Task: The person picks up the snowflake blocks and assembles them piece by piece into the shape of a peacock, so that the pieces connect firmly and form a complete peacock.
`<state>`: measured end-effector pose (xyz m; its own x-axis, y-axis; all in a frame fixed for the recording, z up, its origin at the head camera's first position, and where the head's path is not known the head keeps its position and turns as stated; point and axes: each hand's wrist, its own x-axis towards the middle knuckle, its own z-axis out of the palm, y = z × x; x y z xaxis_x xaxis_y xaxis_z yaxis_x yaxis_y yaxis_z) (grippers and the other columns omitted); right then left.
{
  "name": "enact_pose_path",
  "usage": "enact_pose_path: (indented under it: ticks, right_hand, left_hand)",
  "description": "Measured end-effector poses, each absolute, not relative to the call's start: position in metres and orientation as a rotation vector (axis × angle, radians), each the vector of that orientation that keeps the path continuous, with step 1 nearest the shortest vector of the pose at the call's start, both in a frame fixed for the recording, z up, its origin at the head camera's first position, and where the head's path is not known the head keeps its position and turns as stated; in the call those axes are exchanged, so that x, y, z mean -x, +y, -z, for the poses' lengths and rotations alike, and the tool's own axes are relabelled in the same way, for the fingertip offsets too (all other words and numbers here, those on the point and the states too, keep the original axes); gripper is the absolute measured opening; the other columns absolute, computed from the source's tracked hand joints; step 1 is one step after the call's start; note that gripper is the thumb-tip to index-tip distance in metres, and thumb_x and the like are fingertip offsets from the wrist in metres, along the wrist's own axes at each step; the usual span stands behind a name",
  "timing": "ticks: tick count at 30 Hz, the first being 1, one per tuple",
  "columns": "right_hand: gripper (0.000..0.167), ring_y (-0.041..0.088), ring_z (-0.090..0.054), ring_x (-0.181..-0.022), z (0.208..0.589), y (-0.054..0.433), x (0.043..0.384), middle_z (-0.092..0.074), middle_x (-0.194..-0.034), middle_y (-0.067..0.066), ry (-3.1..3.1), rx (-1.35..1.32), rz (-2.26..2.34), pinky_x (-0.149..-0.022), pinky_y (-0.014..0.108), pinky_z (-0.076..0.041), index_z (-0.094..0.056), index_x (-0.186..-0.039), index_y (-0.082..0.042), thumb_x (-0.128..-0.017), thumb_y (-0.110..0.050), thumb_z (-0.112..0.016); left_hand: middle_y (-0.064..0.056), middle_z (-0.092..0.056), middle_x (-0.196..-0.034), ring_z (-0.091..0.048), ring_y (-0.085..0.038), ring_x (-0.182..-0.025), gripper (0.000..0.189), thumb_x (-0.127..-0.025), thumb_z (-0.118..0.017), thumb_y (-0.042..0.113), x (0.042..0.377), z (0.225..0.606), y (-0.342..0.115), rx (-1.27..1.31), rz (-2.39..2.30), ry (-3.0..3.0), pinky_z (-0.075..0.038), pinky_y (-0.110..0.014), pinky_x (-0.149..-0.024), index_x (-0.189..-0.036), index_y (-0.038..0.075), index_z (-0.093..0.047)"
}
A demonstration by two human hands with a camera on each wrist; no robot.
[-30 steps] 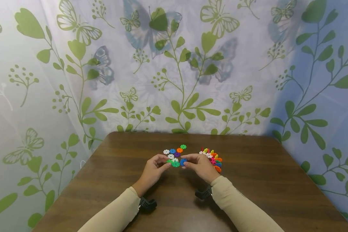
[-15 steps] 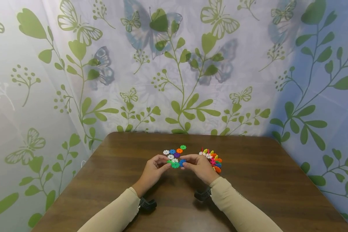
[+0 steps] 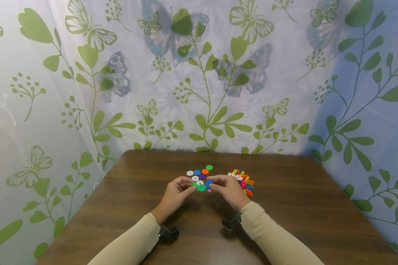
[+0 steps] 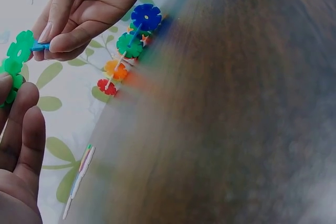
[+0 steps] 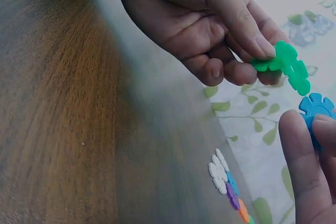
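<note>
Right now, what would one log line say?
left hand: pinches green pieces | right hand: pinches blue piece | orange piece: on table

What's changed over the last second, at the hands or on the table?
Very little: the right hand has edged slightly left, bringing its blue piece a touch closer to the green pieces in the left hand. Nothing was taken up or let go. Both pinches, the flat discs and the cluster look as they were.
</note>
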<state>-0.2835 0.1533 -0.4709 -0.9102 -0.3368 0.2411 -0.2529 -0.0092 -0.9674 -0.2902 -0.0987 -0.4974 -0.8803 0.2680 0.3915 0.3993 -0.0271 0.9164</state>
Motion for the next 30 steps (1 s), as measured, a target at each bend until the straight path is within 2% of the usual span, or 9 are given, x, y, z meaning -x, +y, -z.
enact_pose_path:
  ticks: [7, 12, 18, 23, 27, 30]
  right_hand:
    - [0.031, 0.044, -0.072, -0.099, 0.474, 0.153, 0.283, -0.075, -0.111, 0.018, 2.233, 0.689, 2.008, -0.095, 0.037, -0.057, -0.071, -0.129, 0.004, -0.101, -0.008, -0.073]
    - [0.029, 0.039, -0.074, -0.096, 0.476, 0.150, 0.282, -0.073, -0.112, 0.023, 2.246, 0.719, 2.038, -0.092, 0.035, -0.058, -0.071, -0.128, 0.006, -0.100, -0.005, -0.072]
    - [0.032, 0.039, -0.074, -0.096, 0.477, 0.147, 0.281, -0.076, -0.109, 0.016, 2.220, 0.695, 2.094, -0.092, 0.036, -0.058, -0.068, -0.130, 0.009, -0.101, -0.004, -0.072]
    - [0.028, 0.047, -0.072, -0.097, 0.477, 0.143, 0.278, -0.076, -0.110, 0.018, 2.209, 0.690, 2.148, -0.091, 0.037, -0.058, -0.070, -0.128, 0.009, -0.100, 0.003, -0.069]
    - [0.027, 0.049, -0.072, -0.096, 0.476, 0.140, 0.275, -0.076, -0.109, 0.017, 2.247, 0.705, 2.141, -0.089, 0.040, -0.059, -0.071, -0.126, 0.008, -0.100, 0.005, -0.069]
    - [0.027, 0.045, -0.073, -0.095, 0.476, 0.139, 0.274, -0.077, -0.108, 0.012, 2.333, 0.711, 2.103, -0.088, 0.044, -0.059, -0.073, -0.126, 0.005, -0.100, 0.004, -0.070]
  left_hand:
    - [-0.012, -0.076, -0.103, -0.071, -0.045, -0.093, 0.022, -0.098, -0.077, 0.010, 0.288, 0.498, -0.098, 0.716, 2.037, -2.146, -0.062, -0.046, -0.079, -0.116, -0.001, -0.069]
    - [-0.008, -0.077, -0.101, -0.071, -0.047, -0.092, 0.019, -0.098, -0.078, 0.011, 0.286, 0.497, -0.097, 0.709, 2.012, -2.159, -0.062, -0.046, -0.078, -0.114, 0.004, -0.071]
    - [-0.011, -0.077, -0.099, -0.070, -0.049, -0.091, 0.019, -0.098, -0.077, 0.010, 0.284, 0.493, -0.095, 0.690, 2.028, -2.143, -0.061, -0.050, -0.079, -0.114, 0.002, -0.070]
    - [-0.012, -0.077, -0.098, -0.071, -0.050, -0.091, 0.020, -0.097, -0.078, 0.007, 0.283, 0.491, -0.093, 0.668, 2.039, -2.131, -0.061, -0.051, -0.080, -0.114, -0.001, -0.070]
    - [-0.012, -0.078, -0.097, -0.072, -0.047, -0.090, 0.018, -0.096, -0.079, 0.004, 0.282, 0.490, -0.092, 0.645, 2.011, -2.124, -0.062, -0.041, -0.077, -0.112, -0.001, -0.071]
    - [-0.012, -0.078, -0.096, -0.072, -0.048, -0.089, 0.018, -0.094, -0.078, -0.001, 0.282, 0.491, -0.091, 0.626, 1.988, -2.109, -0.061, -0.034, -0.074, -0.110, -0.001, -0.072]
